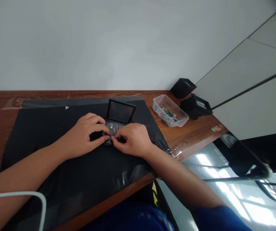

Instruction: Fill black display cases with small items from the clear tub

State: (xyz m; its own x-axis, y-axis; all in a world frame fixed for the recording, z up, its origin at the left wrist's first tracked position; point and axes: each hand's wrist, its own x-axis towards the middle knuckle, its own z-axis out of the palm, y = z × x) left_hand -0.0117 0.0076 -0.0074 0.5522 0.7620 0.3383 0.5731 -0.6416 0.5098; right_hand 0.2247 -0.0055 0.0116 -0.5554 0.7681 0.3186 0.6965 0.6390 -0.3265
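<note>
A small black case with its lid raised stands on a black mat on the wooden desk. Small coloured pieces lie in its tray. My left hand grips the left side of the case, fingers curled round it. My right hand is at the front right of the tray, with thumb and fingers pinched over the small pieces. What the pinch holds is too small to make out.
A clear plastic tub of small coloured items sits right of the mat. Two black boxes stand behind it by the wall. A few small coloured pieces lie near the desk's right edge. A white cable curves at lower left.
</note>
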